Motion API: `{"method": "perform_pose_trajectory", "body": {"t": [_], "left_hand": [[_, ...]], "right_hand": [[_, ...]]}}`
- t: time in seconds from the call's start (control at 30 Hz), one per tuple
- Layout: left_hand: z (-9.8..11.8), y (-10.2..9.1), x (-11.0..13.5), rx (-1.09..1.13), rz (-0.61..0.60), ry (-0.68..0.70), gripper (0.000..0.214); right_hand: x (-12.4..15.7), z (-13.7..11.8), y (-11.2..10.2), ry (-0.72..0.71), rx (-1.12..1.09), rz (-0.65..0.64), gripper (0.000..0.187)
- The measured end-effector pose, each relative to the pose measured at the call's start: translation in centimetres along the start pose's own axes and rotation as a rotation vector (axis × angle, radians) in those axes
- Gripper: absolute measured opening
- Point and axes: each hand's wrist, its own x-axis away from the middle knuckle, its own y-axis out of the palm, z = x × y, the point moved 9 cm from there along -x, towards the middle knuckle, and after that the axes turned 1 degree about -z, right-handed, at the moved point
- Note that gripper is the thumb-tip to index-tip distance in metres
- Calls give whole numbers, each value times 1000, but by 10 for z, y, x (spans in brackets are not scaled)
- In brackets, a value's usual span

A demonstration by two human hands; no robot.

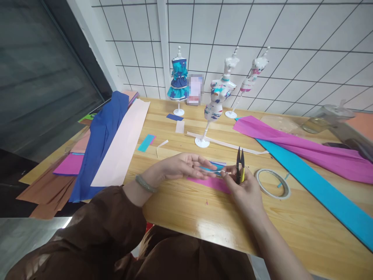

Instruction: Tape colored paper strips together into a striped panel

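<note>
My left hand [186,165] reaches over the table with its fingers long and close together, a thin white strip [216,171] lying between them and the thumb. The strip's other end is pinched by the thumb and forefinger of my right hand [246,190]. That same hand also carries black-bladed thread snips [238,163] with a yellow handle, blades pointing up. Beneath the hands lie a pink piece of crepe paper [214,184] and small blue pieces, partly covered by the fingers. A roll of tape [258,175] rests just right of my right hand.
Behind stand a mannequin in a blue ruffled dress [178,79], a paint-marked mannequin [217,95] and a third mannequin [252,77]. A phone [194,90] leans at the wall. Blue cloth-like paper [101,136] and a pale pink sheet [122,144] lie left; magenta [291,142] and turquoise strips [314,186] right.
</note>
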Motion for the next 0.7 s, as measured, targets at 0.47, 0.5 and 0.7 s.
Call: {"method": "perform_pose_trajectory", "body": {"t": [0.47,0.5,0.7], "left_hand": [[42,-65,19,-805,651,179,33],[46,-62,21,-800,647,194,31],[39,-11,11,-1095,278,128,23]], "right_hand": [[1,-6,-13,-49,-62,48,17],[2,-8,-12,-68,-43,41,17],[6,-11,-1,-151,140,-45,15]]}}
